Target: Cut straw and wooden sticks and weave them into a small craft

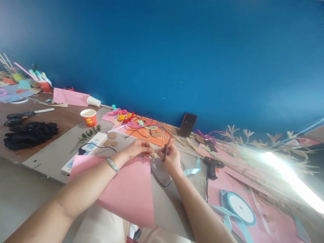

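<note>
Gripping dark-handled metal scissors (165, 153) in right hand (172, 159). Holding left hand (137, 148), fingers bent, just beside; cannot tell its grip. Noted nearby: large pink paper sheet (129, 192).

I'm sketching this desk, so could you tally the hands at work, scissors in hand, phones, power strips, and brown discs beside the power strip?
Hands: 2 (left hand, right hand)
Scissors in hand: 1
Phone: 1
Power strip: 1
Brown discs beside it: 3
Total: 8
</note>
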{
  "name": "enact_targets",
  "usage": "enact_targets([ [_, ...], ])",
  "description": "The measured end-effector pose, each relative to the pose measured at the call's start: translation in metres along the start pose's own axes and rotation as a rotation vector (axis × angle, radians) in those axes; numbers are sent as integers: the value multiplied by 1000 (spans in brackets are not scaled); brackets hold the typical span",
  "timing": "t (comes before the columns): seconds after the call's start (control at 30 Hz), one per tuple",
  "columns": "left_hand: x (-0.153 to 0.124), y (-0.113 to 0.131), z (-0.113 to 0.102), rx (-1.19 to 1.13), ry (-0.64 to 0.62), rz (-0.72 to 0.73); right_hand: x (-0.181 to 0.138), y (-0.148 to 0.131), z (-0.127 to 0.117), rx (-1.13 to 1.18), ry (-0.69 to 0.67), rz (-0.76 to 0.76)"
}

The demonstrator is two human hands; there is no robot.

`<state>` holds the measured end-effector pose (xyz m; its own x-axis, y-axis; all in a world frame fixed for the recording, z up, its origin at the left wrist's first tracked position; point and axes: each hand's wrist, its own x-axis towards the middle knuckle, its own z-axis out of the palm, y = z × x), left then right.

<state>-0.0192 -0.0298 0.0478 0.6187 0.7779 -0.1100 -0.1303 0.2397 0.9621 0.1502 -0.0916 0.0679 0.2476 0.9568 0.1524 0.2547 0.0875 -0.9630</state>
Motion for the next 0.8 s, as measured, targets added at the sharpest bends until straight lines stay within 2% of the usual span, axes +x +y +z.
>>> enact_targets([
  [0.47,-4,3,3,-73,33,-52,-2,-3,2,-43,0,-32],
  [0.7,-4,4,7,-83,8,-23,-4,-6,3,-76,-9,-52],
  [0.8,-3,4,7,-63,48,-26,-5,-6,3,-88,-7,-54],
])
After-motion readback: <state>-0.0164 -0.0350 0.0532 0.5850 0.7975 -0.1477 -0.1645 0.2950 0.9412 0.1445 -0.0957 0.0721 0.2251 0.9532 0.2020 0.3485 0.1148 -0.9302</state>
